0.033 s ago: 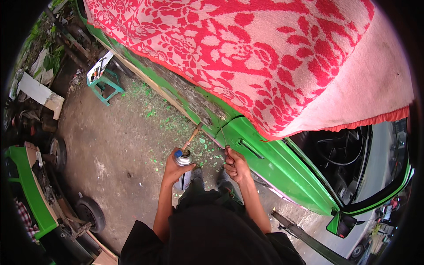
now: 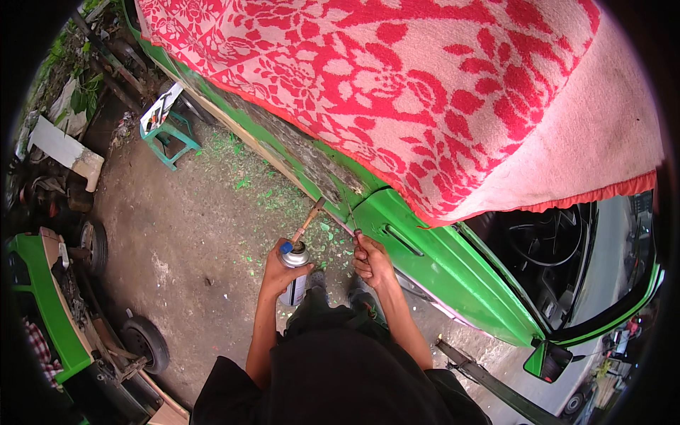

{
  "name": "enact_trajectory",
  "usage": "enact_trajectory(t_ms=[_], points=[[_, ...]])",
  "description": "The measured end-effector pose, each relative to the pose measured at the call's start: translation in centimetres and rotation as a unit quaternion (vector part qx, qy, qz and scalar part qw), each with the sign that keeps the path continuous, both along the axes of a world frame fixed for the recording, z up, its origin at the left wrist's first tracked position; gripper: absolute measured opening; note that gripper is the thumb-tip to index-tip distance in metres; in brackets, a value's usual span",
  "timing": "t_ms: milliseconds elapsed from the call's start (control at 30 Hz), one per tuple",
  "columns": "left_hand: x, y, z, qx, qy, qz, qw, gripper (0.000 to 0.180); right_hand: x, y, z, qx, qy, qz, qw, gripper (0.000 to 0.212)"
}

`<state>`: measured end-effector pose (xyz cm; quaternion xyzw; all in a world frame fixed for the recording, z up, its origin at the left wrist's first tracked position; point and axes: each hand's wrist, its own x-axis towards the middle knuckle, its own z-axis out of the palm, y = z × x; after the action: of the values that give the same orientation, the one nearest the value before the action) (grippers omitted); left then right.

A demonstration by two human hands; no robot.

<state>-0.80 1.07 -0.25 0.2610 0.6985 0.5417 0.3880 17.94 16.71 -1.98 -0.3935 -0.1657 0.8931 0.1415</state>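
Note:
My left hand is closed around a gas torch, a canister with a blue knob and a copper-coloured nozzle. The nozzle points up and right toward the lower edge of a green car; no flame can be made out. In my closed right hand is a thin-shafted screwdriver with a reddish handle. Its shaft points away from me to the car's side, just left of the door seam; whether the tip touches is unclear. Paint is stripped from a long brownish patch on that side panel.
A pink and red floral blanket drapes over the car. Green paint flakes litter the ground. At the far left stands a teal stool with tools on it. Loose wheels and another green vehicle part lie to the left.
My right hand has shifted slightly left and away from me, tilting the screwdriver. My left hand and the torch stay nearly in place.

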Motion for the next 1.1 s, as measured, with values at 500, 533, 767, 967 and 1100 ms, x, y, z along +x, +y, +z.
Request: enact_trajectory(t_ms=[500,533,767,967,1100], points=[[0.2,-1.2,-0.3,-0.024,0.034,-0.003,0.999,0.045,4.8,-1.5,2.5,0.027,-0.018,0.009,0.999,0.022],[0.3,-0.7,-0.3,-0.012,0.024,-0.010,1.000,0.045,4.8,-1.5,2.6,0.029,-0.013,0.006,0.999,0.023],[0.9,1.1,0.6,0.028,-0.001,-0.024,0.999,0.046,4.2,-0.9,3.2,0.041,-0.018,0.005,0.999,0.023],[0.9,0.2,0.5,-0.002,0.013,-0.020,1.000,0.046,4.4,-0.6,3.6,0.023,-0.017,0.017,0.999,0.022],[0.9,-0.3,0.1,-0.001,0.013,-0.012,1.000,0.047,4.0,-0.7,3.3,0.016,-0.025,0.014,0.999,0.021]])
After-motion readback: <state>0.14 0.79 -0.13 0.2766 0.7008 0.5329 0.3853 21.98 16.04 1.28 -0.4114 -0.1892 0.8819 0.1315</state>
